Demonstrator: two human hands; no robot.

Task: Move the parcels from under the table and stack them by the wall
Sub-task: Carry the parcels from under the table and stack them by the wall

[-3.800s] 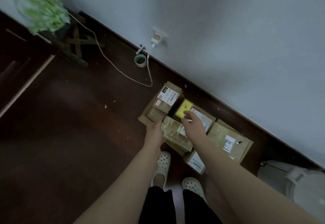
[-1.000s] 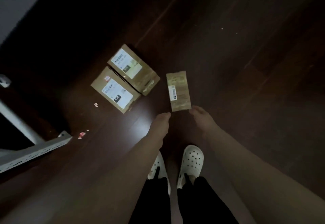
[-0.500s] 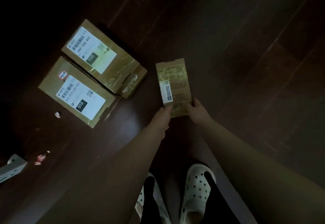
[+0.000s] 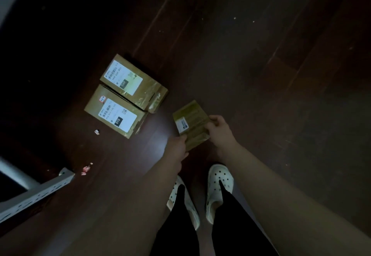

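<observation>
A small flat brown parcel (image 4: pixel 191 122) with a white label is lifted off the dark wooden floor, tilted. My left hand (image 4: pixel 176 149) pinches its near corner and my right hand (image 4: pixel 219 131) grips its right edge. To the left, two bigger cardboard parcels lie side by side on the floor: one labelled 010 (image 4: pixel 115 113) nearer me, one labelled 060 (image 4: pixel 133 82) behind it. Both are apart from my hands.
A grey perforated metal table leg (image 4: pixel 36 192) crosses the lower left. Small scraps of red and white litter (image 4: pixel 86 169) lie on the floor near it. My feet in white clogs (image 4: pixel 219 187) stand below the held parcel. Bare dark floor (image 4: pixel 271 65) stretches to the right.
I was at the wall stack, then turned to these floor parcels. Both hands reached the small parcel, took hold of it, and have now lifted and turned it.
</observation>
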